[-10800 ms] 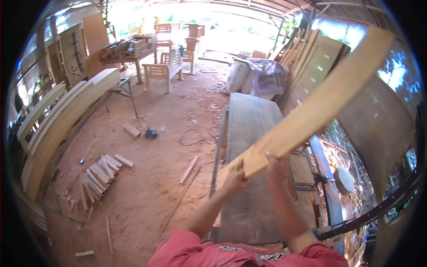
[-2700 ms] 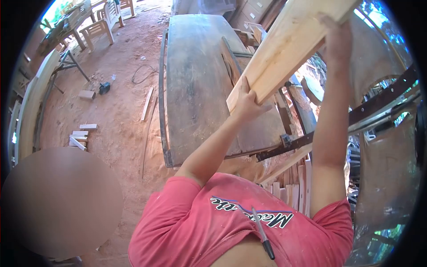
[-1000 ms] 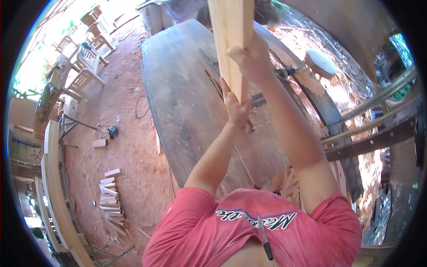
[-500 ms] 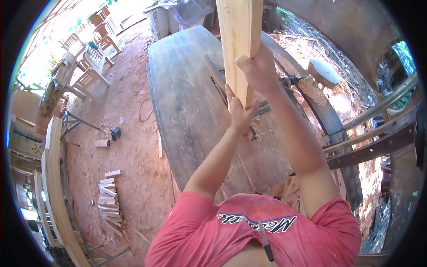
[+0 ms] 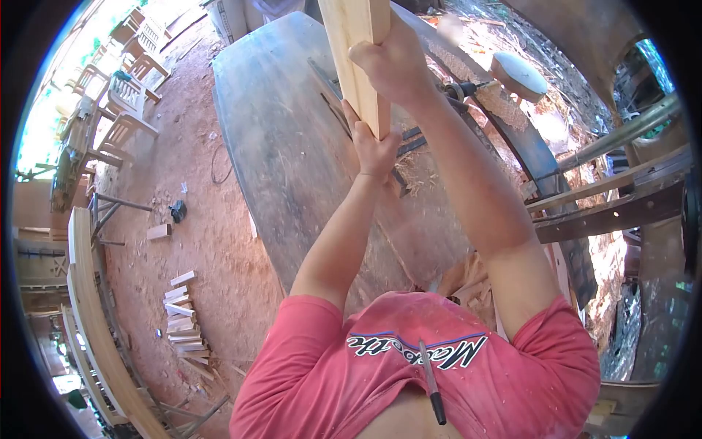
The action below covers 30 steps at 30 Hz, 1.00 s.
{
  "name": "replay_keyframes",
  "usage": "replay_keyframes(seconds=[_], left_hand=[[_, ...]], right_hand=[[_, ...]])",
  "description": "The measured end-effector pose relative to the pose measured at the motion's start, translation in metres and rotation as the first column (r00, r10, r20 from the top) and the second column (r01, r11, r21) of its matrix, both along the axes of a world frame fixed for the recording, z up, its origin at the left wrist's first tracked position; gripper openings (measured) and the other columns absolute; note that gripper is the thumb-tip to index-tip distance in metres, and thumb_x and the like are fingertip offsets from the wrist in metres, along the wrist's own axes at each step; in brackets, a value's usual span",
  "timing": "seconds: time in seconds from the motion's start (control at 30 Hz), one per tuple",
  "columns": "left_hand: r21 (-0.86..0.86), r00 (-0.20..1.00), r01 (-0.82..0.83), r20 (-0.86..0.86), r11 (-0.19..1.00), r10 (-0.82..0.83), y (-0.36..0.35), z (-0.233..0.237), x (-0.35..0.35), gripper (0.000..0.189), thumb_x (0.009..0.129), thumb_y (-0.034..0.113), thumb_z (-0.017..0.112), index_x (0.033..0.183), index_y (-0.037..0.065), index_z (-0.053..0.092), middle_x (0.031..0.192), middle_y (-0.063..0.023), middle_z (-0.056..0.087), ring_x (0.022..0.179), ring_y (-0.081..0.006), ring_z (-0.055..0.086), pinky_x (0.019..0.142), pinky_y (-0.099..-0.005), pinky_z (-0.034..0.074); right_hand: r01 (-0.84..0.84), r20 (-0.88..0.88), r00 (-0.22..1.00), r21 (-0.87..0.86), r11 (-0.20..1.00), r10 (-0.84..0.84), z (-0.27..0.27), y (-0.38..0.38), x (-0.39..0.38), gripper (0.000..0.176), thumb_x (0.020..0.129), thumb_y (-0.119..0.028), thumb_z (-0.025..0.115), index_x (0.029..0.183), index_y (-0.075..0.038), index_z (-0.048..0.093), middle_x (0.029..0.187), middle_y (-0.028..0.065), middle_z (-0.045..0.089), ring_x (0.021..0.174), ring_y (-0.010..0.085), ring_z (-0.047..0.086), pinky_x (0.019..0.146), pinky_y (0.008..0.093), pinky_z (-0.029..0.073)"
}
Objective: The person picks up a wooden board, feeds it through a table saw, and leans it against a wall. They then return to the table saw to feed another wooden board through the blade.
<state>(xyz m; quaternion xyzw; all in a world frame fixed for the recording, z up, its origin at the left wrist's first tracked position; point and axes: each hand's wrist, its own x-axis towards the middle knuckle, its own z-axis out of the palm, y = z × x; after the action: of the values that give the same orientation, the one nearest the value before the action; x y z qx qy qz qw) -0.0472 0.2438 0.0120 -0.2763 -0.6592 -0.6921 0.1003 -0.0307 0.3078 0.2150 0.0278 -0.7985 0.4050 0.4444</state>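
A thick pale wooden beam (image 5: 356, 51) rises over the work table and runs out of the top of the view. Near its lower end my left hand (image 5: 374, 150) grips it from below, fingers along its side. Higher up, my right hand (image 5: 395, 62) is wrapped round its right side, thumb across the front face. Beneath the beam lies the worn dark tabletop (image 5: 274, 132), with thin dark metal bars close to my left hand and wood shavings (image 5: 424, 175) beside them.
Short wood pieces (image 5: 183, 318) lie in a row on the red dirt floor at left. Long curved boards (image 5: 99, 314) rest on a metal stand. Chairs (image 5: 128, 110) stand at upper left. A dark power tool (image 5: 461, 91) lies right of my right hand.
Both hands and the beam have shifted up and to the left in view, along with the table and floor. Both hands keep their hold on the beam.
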Motion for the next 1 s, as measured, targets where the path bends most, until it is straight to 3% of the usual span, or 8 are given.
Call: replay_keyframes(seconds=[0.07,0.2,0.3,0.37,0.53,0.73,0.83,1.0], left_hand=[[0.038,1.000,0.016,0.019,0.999,-0.016,0.001,-0.002,-0.004,0.081,0.071,0.017,0.071,0.134,-0.019,0.036,0.160,-0.0352,0.014,0.142,-0.0460,0.034,0.114,-0.0421,0.033],[-0.016,0.999,-0.029,-0.039,0.999,0.029,0.002,-0.006,-0.008,0.073,0.070,0.018,0.071,0.127,-0.019,0.043,0.159,-0.0360,0.015,0.139,-0.0471,0.037,0.112,-0.0424,0.035],[-0.015,0.995,-0.078,-0.068,0.997,0.076,0.007,-0.010,-0.012,0.068,0.068,0.018,0.071,0.119,-0.020,0.048,0.158,-0.0368,0.018,0.137,-0.0489,0.039,0.111,-0.0433,0.036],[-0.009,0.990,-0.113,-0.091,0.994,0.112,0.009,-0.010,-0.017,0.066,0.066,0.018,0.071,0.116,-0.020,0.050,0.157,-0.0372,0.020,0.135,-0.0498,0.041,0.111,-0.0438,0.037],[-0.039,0.994,-0.104,-0.017,0.994,0.104,0.012,-0.008,-0.027,0.069,0.060,0.017,0.071,0.113,-0.022,0.050,0.156,-0.0386,0.020,0.137,-0.0518,0.036,0.114,-0.0448,0.034],[-0.002,0.995,-0.093,-0.044,0.996,0.093,0.019,-0.011,-0.049,0.070,0.060,0.017,0.071,0.114,-0.021,0.051,0.155,-0.0392,0.021,0.138,-0.0538,0.033,0.114,-0.0458,0.032],[-0.088,0.989,-0.134,-0.074,0.987,0.127,0.020,-0.013,-0.058,0.055,0.065,0.013,0.072,0.104,-0.019,0.051,0.159,-0.0342,0.020,0.137,-0.0472,0.042,0.106,-0.0392,0.043],[-0.036,0.969,-0.200,-0.157,0.979,0.192,0.024,-0.016,-0.076,0.061,0.057,0.020,0.072,0.101,-0.018,0.056,0.152,-0.0378,0.029,0.127,-0.0537,0.045,0.105,-0.0483,0.042]], right_hand=[[-0.107,-0.037,0.994,-0.074,0.992,0.104,0.007,-0.002,-0.001,0.060,0.073,0.000,0.050,0.133,0.002,0.053,0.116,0.0186,0.065,0.115,0.0294,0.062,0.098,0.0382,0.048],[-0.036,0.056,0.997,-0.171,0.985,0.047,0.010,-0.007,0.001,0.055,0.073,-0.003,0.052,0.128,0.002,0.055,0.110,0.0203,0.065,0.110,0.0316,0.064,0.096,0.0384,0.049],[-0.146,-0.021,0.989,-0.161,0.976,0.145,0.006,-0.001,-0.004,0.054,0.073,-0.002,0.051,0.127,0.002,0.055,0.110,0.0189,0.065,0.108,0.0308,0.064,0.095,0.0378,0.050],[-0.100,-0.079,0.992,-0.074,0.992,0.095,0.008,-0.001,-0.007,0.054,0.073,0.000,0.051,0.126,0.003,0.055,0.111,0.0169,0.066,0.107,0.0275,0.064,0.093,0.0370,0.050],[-0.179,-0.009,0.984,-0.191,0.965,0.180,0.007,0.002,-0.018,0.042,0.072,0.000,0.054,0.113,0.005,0.064,0.097,0.0112,0.069,0.094,0.0206,0.067,0.084,0.0335,0.053],[-0.337,-0.117,0.939,-0.118,0.934,0.324,-0.001,0.014,-0.048,0.043,0.074,0.000,0.053,0.116,0.005,0.061,0.101,0.0102,0.068,0.096,0.0201,0.065,0.087,0.0336,0.052],[-0.259,-0.122,0.962,-0.143,0.955,0.243,-0.002,0.012,-0.053,0.044,0.076,0.001,0.052,0.120,0.004,0.059,0.104,0.0094,0.066,0.099,0.0190,0.063,0.089,0.0335,0.051],[-0.264,-0.110,0.962,-0.125,0.956,0.251,-0.001,0.013,-0.066,0.044,0.077,0.002,0.052,0.121,0.004,0.057,0.105,0.0094,0.064,0.101,0.0183,0.061,0.090,0.0328,0.049]])
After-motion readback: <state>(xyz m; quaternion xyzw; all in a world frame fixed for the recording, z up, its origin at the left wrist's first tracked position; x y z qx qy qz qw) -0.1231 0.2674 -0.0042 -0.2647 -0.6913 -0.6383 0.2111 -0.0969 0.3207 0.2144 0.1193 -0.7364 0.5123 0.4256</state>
